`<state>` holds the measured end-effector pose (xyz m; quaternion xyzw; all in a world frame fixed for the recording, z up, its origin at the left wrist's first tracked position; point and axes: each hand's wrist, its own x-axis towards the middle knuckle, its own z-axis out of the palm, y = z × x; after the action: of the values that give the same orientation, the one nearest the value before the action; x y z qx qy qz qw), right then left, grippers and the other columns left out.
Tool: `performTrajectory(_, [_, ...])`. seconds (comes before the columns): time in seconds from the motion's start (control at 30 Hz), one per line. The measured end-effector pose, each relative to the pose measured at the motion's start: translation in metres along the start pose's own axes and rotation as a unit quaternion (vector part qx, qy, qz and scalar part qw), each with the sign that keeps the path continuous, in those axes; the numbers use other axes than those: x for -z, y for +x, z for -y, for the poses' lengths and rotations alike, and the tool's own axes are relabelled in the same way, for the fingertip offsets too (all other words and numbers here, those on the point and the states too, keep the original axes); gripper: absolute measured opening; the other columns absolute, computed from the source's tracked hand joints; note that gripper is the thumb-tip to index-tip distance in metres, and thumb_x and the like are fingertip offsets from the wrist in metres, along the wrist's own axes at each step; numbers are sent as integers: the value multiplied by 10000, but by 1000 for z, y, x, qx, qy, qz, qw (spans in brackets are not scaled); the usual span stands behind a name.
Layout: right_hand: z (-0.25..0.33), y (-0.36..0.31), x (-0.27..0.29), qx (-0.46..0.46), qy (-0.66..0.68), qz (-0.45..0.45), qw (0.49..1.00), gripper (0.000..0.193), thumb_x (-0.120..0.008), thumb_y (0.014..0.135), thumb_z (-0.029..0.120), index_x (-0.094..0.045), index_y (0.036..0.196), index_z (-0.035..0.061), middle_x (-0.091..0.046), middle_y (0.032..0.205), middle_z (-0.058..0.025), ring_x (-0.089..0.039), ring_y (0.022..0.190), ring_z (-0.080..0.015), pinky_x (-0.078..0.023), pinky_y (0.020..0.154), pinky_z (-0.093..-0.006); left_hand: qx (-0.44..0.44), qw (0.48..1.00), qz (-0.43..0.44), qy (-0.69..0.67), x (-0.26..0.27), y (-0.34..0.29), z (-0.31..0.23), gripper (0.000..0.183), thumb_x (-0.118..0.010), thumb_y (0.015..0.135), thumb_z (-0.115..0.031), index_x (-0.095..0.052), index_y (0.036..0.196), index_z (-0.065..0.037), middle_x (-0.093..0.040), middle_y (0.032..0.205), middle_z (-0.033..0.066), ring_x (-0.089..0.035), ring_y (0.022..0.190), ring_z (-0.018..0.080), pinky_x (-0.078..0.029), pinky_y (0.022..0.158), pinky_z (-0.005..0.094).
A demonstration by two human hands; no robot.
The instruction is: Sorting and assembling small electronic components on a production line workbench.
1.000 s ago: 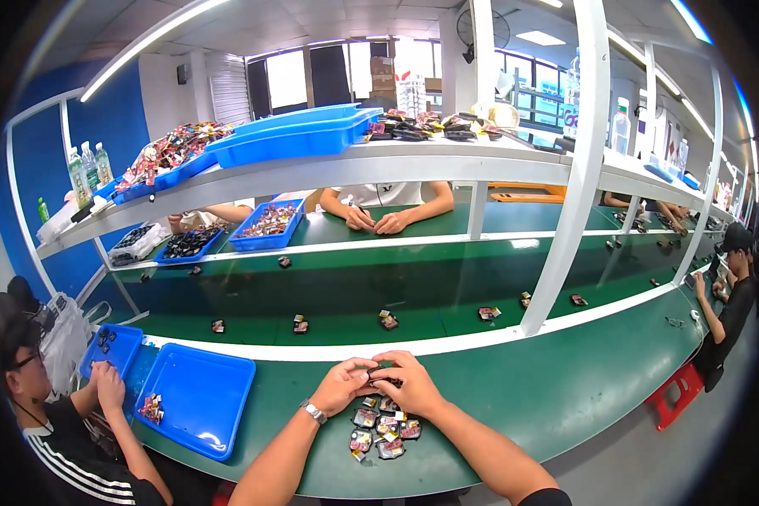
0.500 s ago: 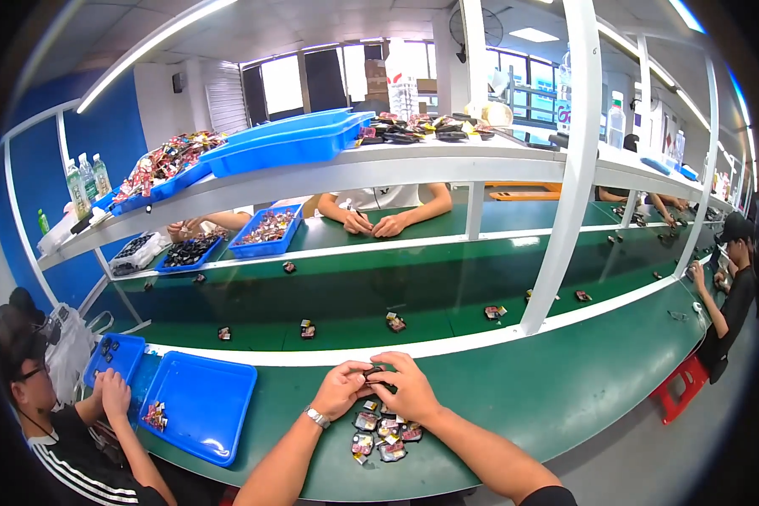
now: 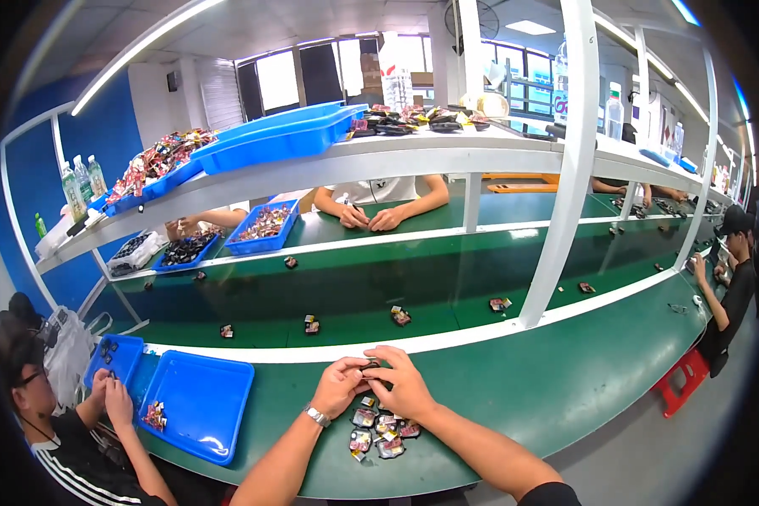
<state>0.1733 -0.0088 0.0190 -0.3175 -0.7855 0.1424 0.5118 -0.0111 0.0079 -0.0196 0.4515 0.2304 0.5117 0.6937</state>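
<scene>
Black part [image 3: 370, 367] pinched between left hand [image 3: 339, 390] and right hand [image 3: 403, 388]

Both hands meet at the fingertips over the green bench [image 3: 497, 396], and the small black part sits where they meet. The left hand is nearly closed, fingers curled, its thumb and fingertips on the part; the right hand arches in from the other side, fingers bent and drawn together on the same part, most of which is hidden. A metal-banded wristwatch [image 3: 318, 416] circles the left wrist. Just below the hands, on the near side, lies a loose cluster of small electronic modules [image 3: 386, 434], dark-rimmed with pink, grey and yellow patches, some overlapping. Well to the left of the left hand is a large blue plastic tray [image 3: 202, 396] with a few reddish pieces [image 3: 154, 416] at its left side; farther left, a co-worker's hands [image 3: 118, 403] meet near a smaller blue tray [image 3: 129, 354]. Past the fingertips run a white rail [image 3: 270, 356] and a dark-green conveyor [image 3: 354, 282] bearing spaced-out modules [image 3: 401, 316]
</scene>
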Motion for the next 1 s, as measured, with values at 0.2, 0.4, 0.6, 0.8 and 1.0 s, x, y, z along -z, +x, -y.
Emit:
performTrajectory(0.2, [-3,2,1,-34,-25,13,999,157,-664,794,81,-683,944,41,-589,1191,-124,-532,1135,-316,-450,952,-399,18,999,-37,23,-14,1,-5,260,-516,964,-60,-487,1214,2,-614,1127,121,-623,1055,213,-536,938,390])
performTrajectory(0.4, [-1,4,-3,-15,-38,-33,999,119,-678,773,53,-665,891,38,-601,1034,-89,-595,965,-264,-527,764,-349,49,997,-41,48,-20,-2,-12,275,-441,983,-39,-478,1248,24,-603,1150,131,-616,1071,210,-532,959,362])
performTrajectory(0.6, [-3,5,0,44,-101,-27,994,168,-711,732,21,-660,888,52,-603,981,-78,-609,867,-250,-536,703,-333,53,997,-44,41,-17,0,-9,285,-473,982,-67,-468,1257,5,-613,1161,127,-619,1071,212,-523,956,370])
performTrajectory(0.8, [3,10,5,75,-164,15,984,193,-683,723,59,-643,911,68,-594,970,-60,-592,889,-242,-530,726,-339,51,997,-43,38,-14,-1,-9,292,-494,978,-79,-467,1257,1,-625,1134,114,-623,1058,215,-523,952,374])
performTrajectory(1.0, [5,8,4,88,-207,25,974,185,-634,721,53,-613,904,41,-580,960,-73,-578,897,-243,-518,763,-335,43,998,-23,42,-14,2,-7,286,-499,977,-85,-470,1247,4,-627,1115,113,-633,1028,214,-526,948,389])
